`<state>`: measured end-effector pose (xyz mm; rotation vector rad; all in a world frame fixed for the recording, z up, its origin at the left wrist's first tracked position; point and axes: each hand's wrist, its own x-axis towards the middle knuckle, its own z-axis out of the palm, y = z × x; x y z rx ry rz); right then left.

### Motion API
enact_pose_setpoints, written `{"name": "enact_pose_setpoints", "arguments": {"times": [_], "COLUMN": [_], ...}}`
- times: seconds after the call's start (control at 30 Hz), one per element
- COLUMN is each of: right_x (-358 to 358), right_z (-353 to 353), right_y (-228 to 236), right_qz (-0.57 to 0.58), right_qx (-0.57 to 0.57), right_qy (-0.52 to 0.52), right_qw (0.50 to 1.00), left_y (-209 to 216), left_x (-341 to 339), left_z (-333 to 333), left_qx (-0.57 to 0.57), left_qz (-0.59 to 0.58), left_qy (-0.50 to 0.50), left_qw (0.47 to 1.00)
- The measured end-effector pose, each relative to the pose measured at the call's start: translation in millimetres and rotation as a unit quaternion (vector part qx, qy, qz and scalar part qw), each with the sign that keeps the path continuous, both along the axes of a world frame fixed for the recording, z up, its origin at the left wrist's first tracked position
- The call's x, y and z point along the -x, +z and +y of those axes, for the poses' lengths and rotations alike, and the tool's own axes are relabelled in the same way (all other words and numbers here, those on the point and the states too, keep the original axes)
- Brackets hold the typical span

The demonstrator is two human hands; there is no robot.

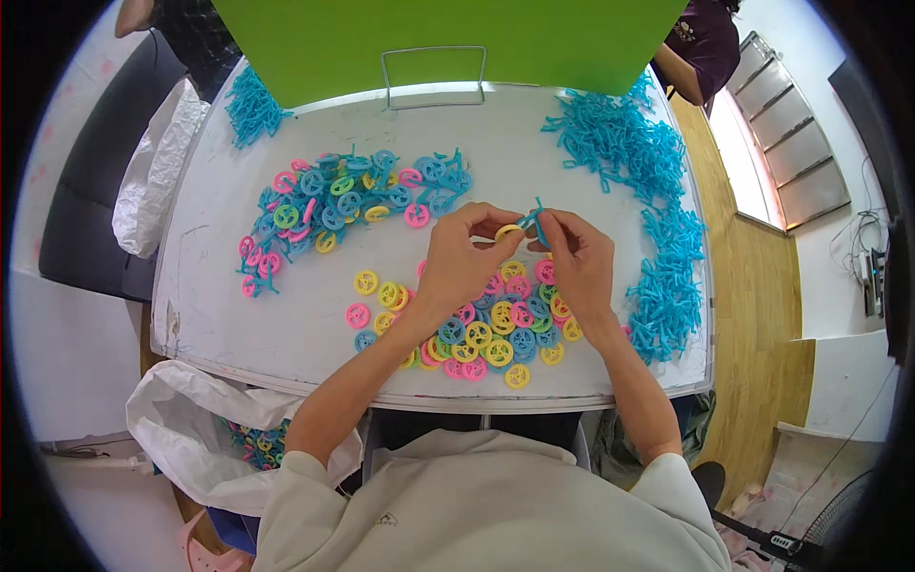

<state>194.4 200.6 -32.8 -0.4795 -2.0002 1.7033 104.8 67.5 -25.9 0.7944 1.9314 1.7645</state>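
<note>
My left hand (465, 259) pinches a small yellow plastic wheel (509, 232) by its rim. Close beside it, my right hand (579, 262) is closed on a small blue forked plastic piece (539, 221). The two parts meet or nearly meet between my fingertips; whether they are joined cannot be made out. Under my wrists lies a heap of loose spoked wheels (478, 334) in yellow, pink, blue and green. Beyond my left hand spreads a pile of wheels with blue pieces attached (348, 203).
Blue forked pieces (620, 143) are heaped along the right side of the white table (257, 348), with a smaller heap (253, 107) at far left. A green panel (448, 38) stands across the back. A white sack (181, 419) of coloured parts sits at lower left. Two people are partly visible beyond.
</note>
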Motion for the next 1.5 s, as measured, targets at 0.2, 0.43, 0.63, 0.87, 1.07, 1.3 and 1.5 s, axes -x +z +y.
{"name": "enact_pose_setpoints", "arguments": {"times": [0.2,0.43,0.63,0.87,1.07,1.3,1.5], "right_x": [0,0,-1,0,-1,-4,0], "right_z": [-5,0,4,13,9,-1,-5], "right_y": [1,11,7,8,8,10,-3], "right_qz": [-0.003,0.01,-0.002,0.051,0.075,0.07,0.122], "right_qx": [-0.033,0.113,0.21,0.097,-0.016,-0.043,-0.135], "right_qy": [-0.002,0.087,0.089,0.01,0.014,-0.041,-0.055], "right_qw": [0.999,0.99,0.974,0.994,0.997,0.996,0.982], "left_y": [2,-8,-8,5,0,-1,-7], "left_x": [5,0,7,2,14,6,2], "left_z": [0,0,-5,1,-4,-1,1], "left_qx": [-0.031,-0.036,-0.074,-0.071,-0.049,-0.057,-0.066], "left_qz": [-0.025,0.358,0.553,0.184,-0.138,-0.15,-0.106], "left_qy": [-0.003,0.092,0.066,0.079,-0.112,-0.099,-0.051], "left_qw": [0.999,0.928,0.827,0.977,0.983,0.982,0.991]}}
